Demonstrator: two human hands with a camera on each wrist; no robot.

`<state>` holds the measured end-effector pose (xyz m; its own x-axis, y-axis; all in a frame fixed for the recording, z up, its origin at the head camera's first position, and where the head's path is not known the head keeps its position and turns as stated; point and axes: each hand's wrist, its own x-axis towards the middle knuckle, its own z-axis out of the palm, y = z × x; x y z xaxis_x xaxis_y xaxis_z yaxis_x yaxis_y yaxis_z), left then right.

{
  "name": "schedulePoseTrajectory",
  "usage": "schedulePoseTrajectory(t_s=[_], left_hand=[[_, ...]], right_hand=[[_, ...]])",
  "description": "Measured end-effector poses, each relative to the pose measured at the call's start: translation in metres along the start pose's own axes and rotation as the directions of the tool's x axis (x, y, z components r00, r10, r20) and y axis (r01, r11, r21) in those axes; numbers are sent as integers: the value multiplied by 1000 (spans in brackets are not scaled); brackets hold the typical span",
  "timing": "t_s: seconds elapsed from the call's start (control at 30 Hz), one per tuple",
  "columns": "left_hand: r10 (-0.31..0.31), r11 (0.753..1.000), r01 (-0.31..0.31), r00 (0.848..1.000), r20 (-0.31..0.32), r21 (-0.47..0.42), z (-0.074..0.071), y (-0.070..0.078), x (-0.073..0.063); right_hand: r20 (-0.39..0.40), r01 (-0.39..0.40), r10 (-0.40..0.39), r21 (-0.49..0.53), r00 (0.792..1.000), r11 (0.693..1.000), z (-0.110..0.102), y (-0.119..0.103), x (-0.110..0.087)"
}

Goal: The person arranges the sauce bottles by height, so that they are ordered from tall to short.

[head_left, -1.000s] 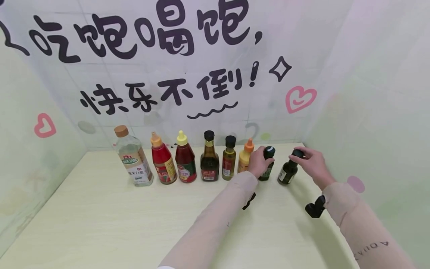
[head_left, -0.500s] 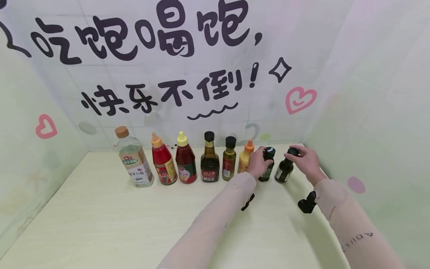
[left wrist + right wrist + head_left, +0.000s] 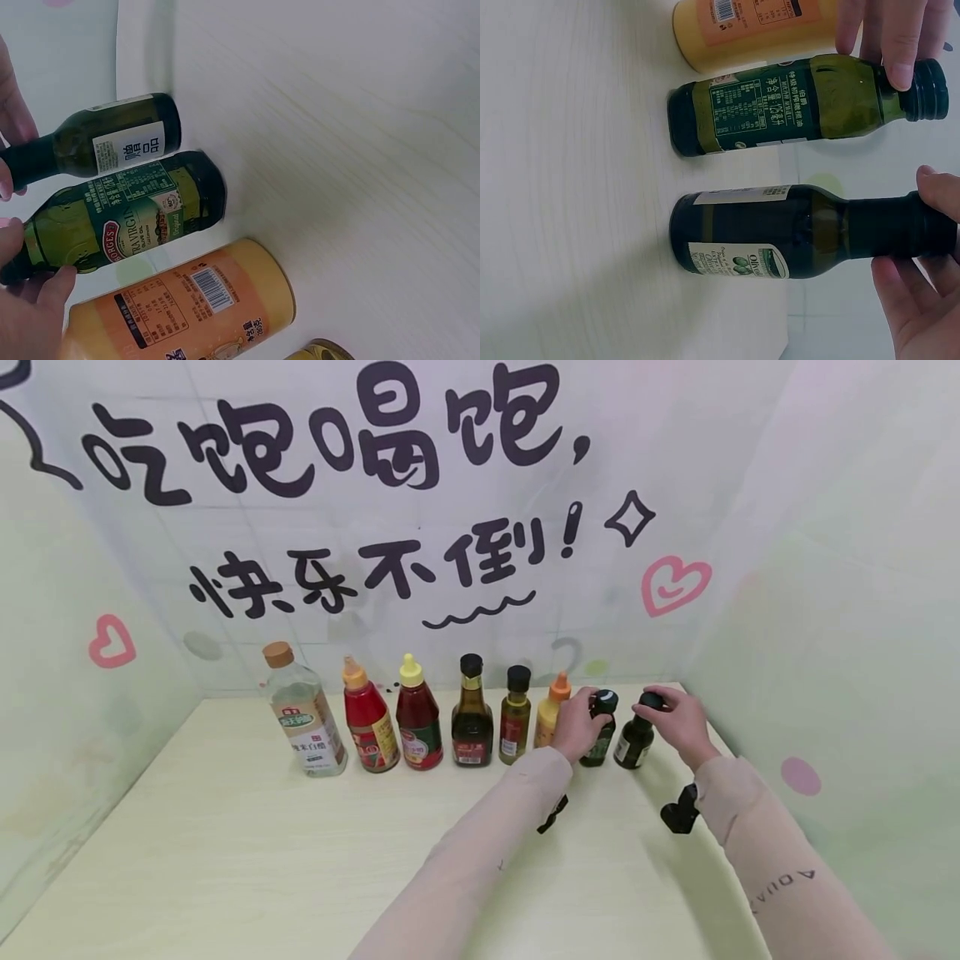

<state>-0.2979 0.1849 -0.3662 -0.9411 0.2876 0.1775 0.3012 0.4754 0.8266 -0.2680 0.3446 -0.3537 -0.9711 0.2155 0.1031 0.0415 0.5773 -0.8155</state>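
Note:
My left hand (image 3: 577,727) grips the neck of a small green olive oil bottle (image 3: 142,214) that stands upright at the right part of the bottle row. Just right of it stands a darker, slimmer olive oil bottle (image 3: 757,232) with a white label. My right hand (image 3: 686,723) pinches this one at its dark cap and neck, thumb on one side and fingers on the other. A narrow gap separates the two bottles in the right wrist view. Close on the left hand's other side is a yellow squeeze bottle (image 3: 202,300), partly covered by that hand in the head view.
Leftward along the back wall the row continues with a small oil bottle (image 3: 514,718), a dark sauce bottle (image 3: 472,727), two red sauce bottles, one with a yellow cap (image 3: 418,727), and a clear vinegar bottle (image 3: 306,718). A side wall (image 3: 825,693) bounds the pale table (image 3: 300,860) at right.
My right hand has brought the dark olive oil bottle left, closer to the green one, mostly in the first half second. The left hand has stayed on the green bottle.

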Motion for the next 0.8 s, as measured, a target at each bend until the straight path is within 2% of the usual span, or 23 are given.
schedulePoseTrajectory(t_s=[0.23, 0.43, 0.63, 0.8], left_hand=[[-7, 1000, 7, 1000, -6, -19, -1, 0, -4], [26, 999, -26, 1000, -2, -26, -5, -3, -8], [67, 997, -66, 997, 30, -40, -14, -5, -14], [67, 998, -66, 993, 95, -16, -26, -6, -19]], right_hand=[[50, 30, -29, -26, 998, 999, -1, -3, 0], [95, 56, -52, -45, 994, 997, -3, -1, 0], [133, 74, -65, -68, 989, 995, -7, -4, -2], [145, 93, -79, -94, 986, 991, -10, -7, -6]])
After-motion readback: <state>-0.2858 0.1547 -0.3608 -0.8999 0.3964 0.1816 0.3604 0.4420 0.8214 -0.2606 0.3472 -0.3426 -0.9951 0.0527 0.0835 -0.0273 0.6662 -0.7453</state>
